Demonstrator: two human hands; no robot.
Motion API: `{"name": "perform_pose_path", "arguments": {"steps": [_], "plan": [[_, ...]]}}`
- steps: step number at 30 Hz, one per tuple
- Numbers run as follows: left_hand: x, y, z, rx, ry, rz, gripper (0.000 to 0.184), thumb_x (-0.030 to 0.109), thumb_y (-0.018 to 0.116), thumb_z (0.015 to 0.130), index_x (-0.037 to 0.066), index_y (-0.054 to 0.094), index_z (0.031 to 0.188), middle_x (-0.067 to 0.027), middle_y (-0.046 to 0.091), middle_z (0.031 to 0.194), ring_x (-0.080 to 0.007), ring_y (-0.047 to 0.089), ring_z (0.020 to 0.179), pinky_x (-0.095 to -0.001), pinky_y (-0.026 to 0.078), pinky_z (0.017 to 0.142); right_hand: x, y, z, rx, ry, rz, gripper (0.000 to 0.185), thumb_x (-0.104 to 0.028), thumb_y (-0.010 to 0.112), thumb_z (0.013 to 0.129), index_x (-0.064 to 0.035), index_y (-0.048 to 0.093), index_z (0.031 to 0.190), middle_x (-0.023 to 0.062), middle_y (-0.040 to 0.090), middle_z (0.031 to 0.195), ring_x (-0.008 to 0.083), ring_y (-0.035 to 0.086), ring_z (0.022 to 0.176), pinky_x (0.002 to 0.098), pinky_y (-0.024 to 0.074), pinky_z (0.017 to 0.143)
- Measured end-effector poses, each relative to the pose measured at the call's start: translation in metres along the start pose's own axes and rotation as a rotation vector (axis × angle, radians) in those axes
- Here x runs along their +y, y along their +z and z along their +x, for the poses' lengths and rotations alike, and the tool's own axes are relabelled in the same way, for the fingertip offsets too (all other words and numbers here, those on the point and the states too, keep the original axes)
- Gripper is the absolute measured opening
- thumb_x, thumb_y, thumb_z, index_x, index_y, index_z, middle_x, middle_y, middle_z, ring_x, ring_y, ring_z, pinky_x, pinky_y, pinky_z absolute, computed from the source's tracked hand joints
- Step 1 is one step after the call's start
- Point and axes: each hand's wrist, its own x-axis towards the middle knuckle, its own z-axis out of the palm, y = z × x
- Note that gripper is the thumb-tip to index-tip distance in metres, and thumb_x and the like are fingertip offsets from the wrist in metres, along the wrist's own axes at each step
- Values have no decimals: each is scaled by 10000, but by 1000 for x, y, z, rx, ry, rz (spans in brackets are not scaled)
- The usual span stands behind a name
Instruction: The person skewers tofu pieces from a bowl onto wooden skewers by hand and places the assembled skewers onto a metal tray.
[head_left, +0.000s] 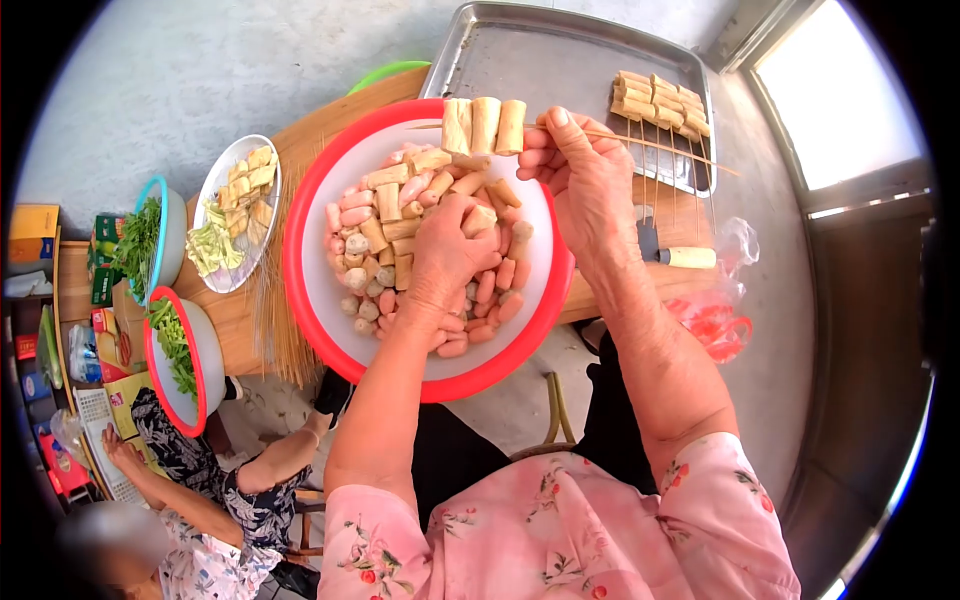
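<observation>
My right hand (588,180) pinches bamboo skewers (655,144) above the rim of a large red-rimmed white basin (305,300). Three yellowish rolled pieces, like tofu-skin rolls (485,126), are threaded side by side at the skewers' left end. Down in the basin, my left hand (447,250) has its fingers closed around a pale roll piece (479,220). Around it lie more rolls (388,201), small pink sausages (487,288) and greyish balls (356,243). Part of the heap is hidden under my left hand and forearm.
A metal tray (540,55) at the back holds finished-looking roll skewers (660,103). Left of the basin are loose skewers (285,300), an oval plate (225,280) and bowls of greens (175,345). A knife (685,257) lies right. Another person (210,530) sits lower left.
</observation>
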Motion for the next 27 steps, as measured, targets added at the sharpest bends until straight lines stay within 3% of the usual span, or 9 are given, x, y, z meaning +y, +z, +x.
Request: {"name": "perform_pose_path", "arguments": {"steps": [1,4,6,10,12,13,17,24,27], "plan": [[28,-15,-9,-50,-292,-288,156,75,587,752,19,565,897,-48,606,757,-66,543,637,-245,436,484,1,2,-1,9,14,-7,164,-158,590,893,5,598,883,90,631,741,144,590,601,261,503,577],[43,-38,-24,109,-346,-562,164,57,600,738,21,568,894,-25,592,737,-45,516,598,-215,403,431,4,4,-6,-3,36,-31,176,-165,605,885,11,611,894,81,629,757,128,588,607,249,494,583],[31,-50,-29,56,-340,-679,179,47,620,772,13,562,938,-11,565,712,-49,485,571,-196,390,446,8,7,-8,-18,61,-67,181,-173,608,885,8,613,892,78,629,755,126,586,604,248,496,580],[-5,-60,-33,-2,-341,-939,192,91,589,875,8,543,1041,-24,554,806,-88,496,676,-194,405,593,11,9,-12,-73,91,-86,178,-176,601,890,2,616,892,73,629,750,123,588,592,246,507,571],[1,-65,-35,111,-312,-1344,204,90,563,884,11,544,1071,-49,567,919,-115,525,784,-244,441,693,11,12,-16,-104,98,-85,171,-173,594,893,-3,614,890,71,630,747,121,589,590,246,511,565],[3,-70,-36,101,-301,-1365,225,84,539,893,6,536,1105,-61,562,983,-146,539,875,-302,462,805,11,14,-19,-115,109,-96,168,-172,591,895,-5,612,889,70,631,747,120,589,591,244,509,570],[-1,-77,-31,152,-213,-1454,265,77,519,905,5,500,1159,-99,562,1043,-195,530,998,-384,442,940,18,18,-24,-145,135,-154,165,-172,584,898,-8,608,894,74,633,753,133,589,594,249,506,579],[-17,-80,-25,310,-230,-1430,301,92,593,875,20,468,1140,-114,573,1039,-223,600,932,-356,521,844,23,14,-22,-153,124,-130,162,-176,592,896,-16,608,918,75,641,768,121,599,609,230,500,586],[-19,-80,-24,380,-324,-1396,363,112,583,885,38,469,1221,-92,593,1065,-204,600,955,-325,519,854,25,15,-25,-157,120,-120,164,-175,599,891,-14,608,920,77,642,769,124,600,605,229,500,583]]}}
